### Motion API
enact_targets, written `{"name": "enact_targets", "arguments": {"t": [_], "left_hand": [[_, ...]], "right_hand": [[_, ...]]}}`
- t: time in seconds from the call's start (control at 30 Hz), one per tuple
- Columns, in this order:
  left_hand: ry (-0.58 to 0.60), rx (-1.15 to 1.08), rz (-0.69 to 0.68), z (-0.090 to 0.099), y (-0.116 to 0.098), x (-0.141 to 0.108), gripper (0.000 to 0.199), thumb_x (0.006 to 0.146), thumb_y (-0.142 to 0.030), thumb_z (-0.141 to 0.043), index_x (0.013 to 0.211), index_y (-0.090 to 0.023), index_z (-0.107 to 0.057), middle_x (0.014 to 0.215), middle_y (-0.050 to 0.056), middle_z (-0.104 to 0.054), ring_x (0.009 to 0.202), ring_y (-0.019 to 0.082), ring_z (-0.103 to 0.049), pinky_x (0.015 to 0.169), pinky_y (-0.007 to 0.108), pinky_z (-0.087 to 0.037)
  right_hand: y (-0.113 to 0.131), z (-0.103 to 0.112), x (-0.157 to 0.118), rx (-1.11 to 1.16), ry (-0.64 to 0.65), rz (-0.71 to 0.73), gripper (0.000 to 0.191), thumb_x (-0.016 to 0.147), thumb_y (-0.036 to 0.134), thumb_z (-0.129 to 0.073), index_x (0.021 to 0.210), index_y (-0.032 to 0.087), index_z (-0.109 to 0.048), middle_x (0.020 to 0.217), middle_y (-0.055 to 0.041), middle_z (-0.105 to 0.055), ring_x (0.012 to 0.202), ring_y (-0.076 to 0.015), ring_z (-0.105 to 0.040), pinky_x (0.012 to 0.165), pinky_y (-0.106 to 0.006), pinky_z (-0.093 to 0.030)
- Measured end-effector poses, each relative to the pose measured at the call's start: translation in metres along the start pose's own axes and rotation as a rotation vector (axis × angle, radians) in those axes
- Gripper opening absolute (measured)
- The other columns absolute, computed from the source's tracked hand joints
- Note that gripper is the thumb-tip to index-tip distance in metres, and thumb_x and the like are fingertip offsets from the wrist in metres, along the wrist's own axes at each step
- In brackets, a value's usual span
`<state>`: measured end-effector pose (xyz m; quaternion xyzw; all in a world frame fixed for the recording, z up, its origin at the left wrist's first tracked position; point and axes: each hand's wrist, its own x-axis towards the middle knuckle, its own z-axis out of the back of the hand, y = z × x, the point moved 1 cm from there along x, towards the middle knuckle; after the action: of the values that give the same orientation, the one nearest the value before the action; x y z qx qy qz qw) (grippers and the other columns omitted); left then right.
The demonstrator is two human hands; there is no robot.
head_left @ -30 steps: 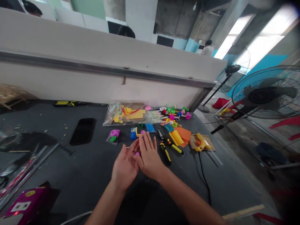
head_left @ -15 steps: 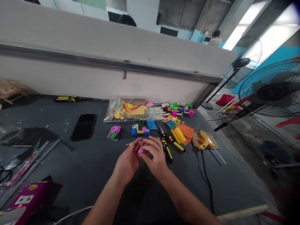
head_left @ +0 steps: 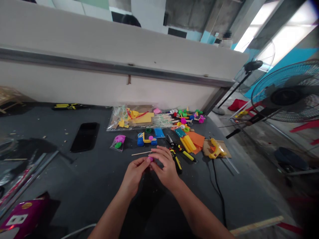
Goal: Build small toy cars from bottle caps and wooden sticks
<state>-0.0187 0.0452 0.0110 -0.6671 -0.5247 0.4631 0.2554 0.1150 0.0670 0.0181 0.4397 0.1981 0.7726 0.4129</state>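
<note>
- In the head view, the pink lump (head_left: 151, 159) is up between both hands, over the dark bench (head_left: 104, 196), well in from its far edge and its right edge. It looks like soft clay.
- The left hand (head_left: 133, 176) has its thumb and pointing finger pinched on the lump.
- The right hand (head_left: 166, 168) has its fingers bent and a bit spread, with the thumb tip by the lump. I cannot tell if they press on it.
- The step now seems to be squeezing the lump into shape.
- I think the next move calls for soft, even pushes, so the lump does not get squashed flat.
- A thin wooden stick (head_left: 139, 153) lies just past the fingertips, toward the far edge. Farther that way sits a blue and yellow toy (head_left: 147, 140).
- Black and yellow pliers (head_left: 177, 162) lie on the right-edge side of the right hand.
</note>
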Motion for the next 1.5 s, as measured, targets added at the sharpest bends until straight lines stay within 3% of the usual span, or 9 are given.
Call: {"name": "enact_targets", "arguments": {"t": [0.13,0.33,0.57,0.7,0.83,1.0,1.23,1.4,1.5], "left_hand": [[0.039,-0.048,0.052,-0.005,-0.003,0.005,0.025,0.070,-0.039,-0.069,0.073,-0.014,-0.071,0.069,0.005,-0.067,0.065,0.015,-0.059,0.069,0.028,-0.047],[0.072,0.178,-0.035,-0.010,-0.019,0.027,0.020,0.068,-0.035,-0.071,0.071,-0.015,-0.070,0.064,0.000,-0.063,0.059,0.011,-0.052,0.060,0.022,-0.041],[0.204,0.273,-0.073,-0.014,-0.050,0.042,0.020,0.070,-0.035,-0.069,0.066,-0.015,-0.068,0.060,0.000,-0.060,0.056,0.010,-0.048,0.058,0.021,-0.037],[0.168,0.066,-0.109,-0.012,-0.055,0.021,0.017,0.068,-0.032,-0.071,0.066,-0.016,-0.068,0.063,0.000,-0.061,0.060,0.011,-0.051,0.060,0.021,-0.040],[0.129,-0.078,-0.072,-0.003,-0.042,0.008,0.020,0.066,-0.033,-0.073,0.061,-0.015,-0.068,0.058,0.000,-0.060,0.057,0.011,-0.051,0.057,0.021,-0.041],[0.021,-0.075,-0.119,0.009,-0.027,0.015,0.022,0.065,-0.037,-0.073,0.067,-0.015,-0.071,0.062,0.002,-0.063,0.062,0.013,-0.054,0.064,0.023,-0.045],[0.042,-0.077,-0.085,0.013,-0.015,0.020,0.022,0.070,-0.035,-0.070,0.078,-0.015,-0.071,0.069,0.003,-0.065,0.067,0.013,-0.057,0.069,0.025,-0.047],[-0.052,-0.011,-0.180,0.010,-0.028,0.025,0.022,0.065,-0.033,-0.074,0.076,-0.015,-0.070,0.067,0.000,-0.063,0.062,0.011,-0.054,0.060,0.020,-0.044],[-0.019,0.081,-0.242,-0.001,-0.049,0.033,0.023,0.065,-0.036,-0.074,0.069,-0.015,-0.067,0.064,-0.001,-0.060,0.062,0.011,-0.052,0.060,0.020,-0.043]], "right_hand": [[-0.005,0.001,0.004,0.015,-0.052,-0.061,0.014,0.077,0.024,-0.061,0.092,0.023,-0.064,0.107,-0.0053,-0.064,0.111,-0.0205,-0.051,0.096,-0.040,-0.039],[-0.014,-0.002,0.009,0.075,-0.095,-0.119,0.024,0.073,0.022,-0.065,0.096,0.022,-0.061,0.107,-0.0062,-0.062,0.107,-0.0219,-0.052,0.093,-0.040,-0.041],[-0.006,0.011,0.037,-0.001,-0.092,-0.033,0.017,0.078,0.024,-0.062,0.095,0.023,-0.064,0.100,-0.0043,-0.067,0.101,-0.0204,-0.055,0.093,-0.039,-0.042],[0.021,0.020,0.050,0.047,0.023,0.088,0.023,0.079,0.027,-0.062,0.101,0.025,-0.062,0.103,-0.0034,-0.066,0.104,-0.0197,-0.056,0.094,-0.038,-0.041],[0.035,0.014,0.049,0.079,0.142,0.144,0.028,0.077,0.026,-0.063,0.105,0.025,-0.061,0.105,-0.0022,-0.066,0.106,-0.0183,-0.055,0.099,-0.038,-0.039],[0.016,-0.003,0.046,0.103,0.091,0.069,0.021,0.080,0.031,-0.063,0.100,0.026,-0.066,0.095,-0.0013,-0.070,0.102,-0.0187,-0.058,0.095,-0.038,-0.042],[-0.001,-0.016,0.039,0.090,0.104,0.095,0.024,0.084,0.027,-0.058,0.108,0.026,-0.064,0.102,-0.0011,-0.069,0.103,-0.0164,-0.057,0.095,-0.035,-0.042],[0.001,-0.011,0.050,-0.009,0.161,0.186,0.030,0.080,0.029,-0.062,0.110,0.024,-0.061,0.109,-0.0023,-0.066,0.107,-0.0172,-0.055,0.099,-0.037,-0.038],[0.004,0.000,0.070,-0.012,0.126,0.224,0.026,0.078,0.029,-0.065,0.104,0.023,-0.063,0.104,-0.0014,-0.067,0.103,-0.0165,-0.057,0.095,-0.034,-0.041]]}}
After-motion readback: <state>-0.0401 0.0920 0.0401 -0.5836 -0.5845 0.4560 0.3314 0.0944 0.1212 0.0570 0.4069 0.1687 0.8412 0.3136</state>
